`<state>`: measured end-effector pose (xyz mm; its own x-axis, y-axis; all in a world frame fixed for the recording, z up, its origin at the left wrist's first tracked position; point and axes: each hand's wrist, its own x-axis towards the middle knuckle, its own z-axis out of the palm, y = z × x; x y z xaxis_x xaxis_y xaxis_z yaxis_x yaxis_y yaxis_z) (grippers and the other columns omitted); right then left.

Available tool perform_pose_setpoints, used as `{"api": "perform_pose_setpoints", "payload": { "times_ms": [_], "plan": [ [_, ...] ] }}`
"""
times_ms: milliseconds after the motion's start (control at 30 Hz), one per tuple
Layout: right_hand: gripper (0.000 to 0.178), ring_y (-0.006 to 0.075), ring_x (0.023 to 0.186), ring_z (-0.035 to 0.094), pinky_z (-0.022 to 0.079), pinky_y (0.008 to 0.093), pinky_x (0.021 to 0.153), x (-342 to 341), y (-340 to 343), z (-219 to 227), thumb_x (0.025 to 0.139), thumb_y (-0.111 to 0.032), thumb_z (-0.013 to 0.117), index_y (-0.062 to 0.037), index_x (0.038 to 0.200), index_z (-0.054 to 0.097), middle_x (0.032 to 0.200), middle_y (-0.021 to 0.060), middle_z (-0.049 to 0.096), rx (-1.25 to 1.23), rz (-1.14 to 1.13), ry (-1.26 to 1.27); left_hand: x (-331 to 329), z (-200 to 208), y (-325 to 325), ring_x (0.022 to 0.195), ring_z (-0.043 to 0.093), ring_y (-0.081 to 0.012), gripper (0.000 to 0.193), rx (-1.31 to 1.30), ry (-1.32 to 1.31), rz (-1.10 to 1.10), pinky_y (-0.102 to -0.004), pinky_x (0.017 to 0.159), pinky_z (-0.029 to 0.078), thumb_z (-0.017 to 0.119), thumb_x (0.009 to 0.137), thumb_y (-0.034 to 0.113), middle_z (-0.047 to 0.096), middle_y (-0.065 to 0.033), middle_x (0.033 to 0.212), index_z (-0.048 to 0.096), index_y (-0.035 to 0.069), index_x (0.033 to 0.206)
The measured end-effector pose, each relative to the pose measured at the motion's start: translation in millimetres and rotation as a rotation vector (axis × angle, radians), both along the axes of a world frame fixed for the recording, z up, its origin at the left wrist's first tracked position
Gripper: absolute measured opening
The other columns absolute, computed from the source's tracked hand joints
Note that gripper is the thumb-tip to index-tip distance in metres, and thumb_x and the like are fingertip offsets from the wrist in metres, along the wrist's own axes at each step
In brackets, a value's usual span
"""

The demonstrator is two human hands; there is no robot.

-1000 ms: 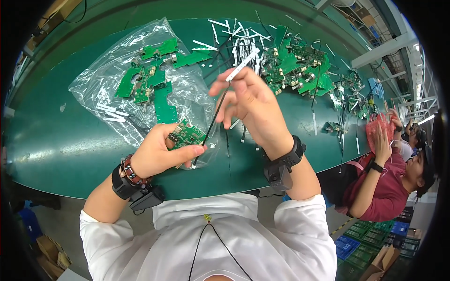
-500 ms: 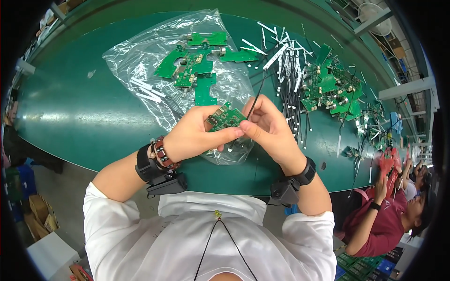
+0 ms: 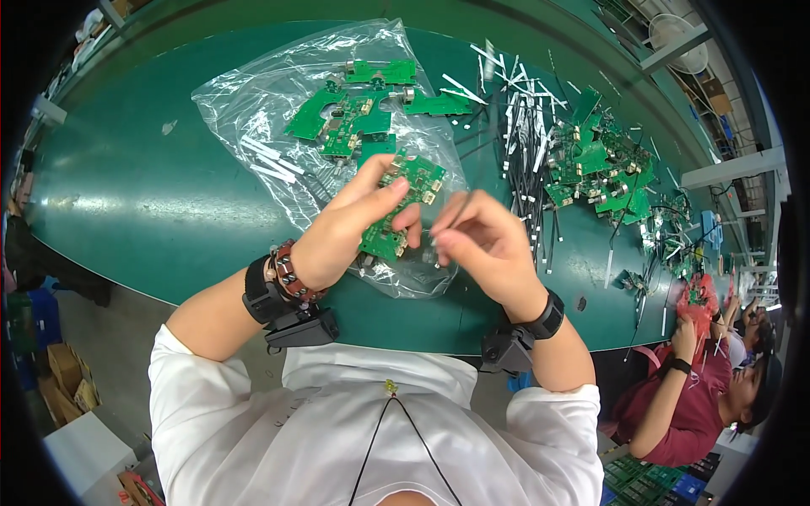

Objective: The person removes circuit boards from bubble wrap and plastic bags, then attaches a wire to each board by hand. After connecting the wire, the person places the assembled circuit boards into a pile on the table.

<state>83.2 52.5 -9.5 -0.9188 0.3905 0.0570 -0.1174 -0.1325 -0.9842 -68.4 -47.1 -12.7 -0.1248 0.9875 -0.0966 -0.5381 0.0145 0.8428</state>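
My left hand (image 3: 350, 219) is closed on a green circuit board (image 3: 420, 179), thumb on its face, over the clear plastic bag. More green board shows below the fingers; I cannot tell if it is the same piece. Just right of the board, my right hand (image 3: 485, 240) pinches a thin black cable (image 3: 462, 211), smeared by motion. A small pale end shows below its fingertips, apart from the board. Beyond my hands, several green boards (image 3: 344, 126) lie on the plastic bag (image 3: 245, 105).
Black cables with white ends (image 3: 525, 160) lie in a bundle on the green table (image 3: 110, 185). To their right is a heap of circuit boards (image 3: 595, 160). White strips (image 3: 268, 160) rest on the bag. At far right, a person in a dark red shirt (image 3: 688, 405) handles a red bag.
The board in my left hand has turned and moved slightly up. My right hand has come away from the board, and the cable in it has swung.
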Motion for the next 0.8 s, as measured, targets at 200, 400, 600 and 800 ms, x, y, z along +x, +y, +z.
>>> {"api": "perform_pose_setpoints", "payload": {
  "times_ms": [200, 400, 600, 800],
  "plan": [
    [0.008, 0.0145, 0.082, 0.048, 0.041, 0.0260, 0.073, -1.4, 12.2, -2.9, 0.079, -0.001, 0.054, -0.0021, 0.086, 0.051, 0.088, 0.0075, 0.048, 0.480, -0.228, 0.305, -11.6, 6.4, -0.2, 0.066, 0.055, -0.0147, 0.032, -0.091, 0.214, -0.306, -0.0251, 0.059, 0.043, 0.033, 0.091, 0.031, 0.054, -0.0089, 0.078, 0.034, 0.003, 0.107],
    [0.008, 0.0146, 0.089, 0.045, 0.038, 0.0278, 0.076, -3.0, 5.3, -3.1, 0.079, -0.001, 0.054, -0.0027, 0.085, 0.049, 0.094, 0.0078, 0.046, 0.220, -0.146, 0.155, -16.8, 11.2, 1.5, 0.081, 0.057, -0.0188, 0.035, -0.071, -0.191, -0.485, -0.0296, 0.069, 0.046, 0.036, 0.090, 0.031, 0.055, -0.0157, 0.090, 0.034, 0.003, 0.112],
    [0.007, 0.0133, 0.087, 0.046, 0.038, 0.0245, 0.077, -4.6, 2.7, -6.6, 0.079, 0.001, 0.053, -0.0020, 0.084, 0.050, 0.094, 0.0073, 0.047, -0.020, -0.275, 0.260, -18.8, -6.4, 2.3, 0.085, 0.057, -0.0199, 0.039, 0.089, -0.078, -0.385, -0.0298, 0.073, 0.046, 0.037, 0.090, 0.032, 0.055, -0.0171, 0.095, 0.032, 0.004, 0.117],
    [0.007, 0.0124, 0.085, 0.049, 0.040, 0.0232, 0.075, -4.9, -3.7, -7.2, 0.078, 0.002, 0.054, -0.0011, 0.083, 0.051, 0.095, 0.0072, 0.047, -0.082, -0.368, 0.277, -4.9, 0.8, 2.3, 0.084, 0.056, -0.0174, 0.043, 0.191, 0.253, -0.250, -0.0283, 0.073, 0.045, 0.045, 0.087, 0.029, 0.053, -0.0120, 0.102, 0.034, 0.004, 0.120]
  ]
}}
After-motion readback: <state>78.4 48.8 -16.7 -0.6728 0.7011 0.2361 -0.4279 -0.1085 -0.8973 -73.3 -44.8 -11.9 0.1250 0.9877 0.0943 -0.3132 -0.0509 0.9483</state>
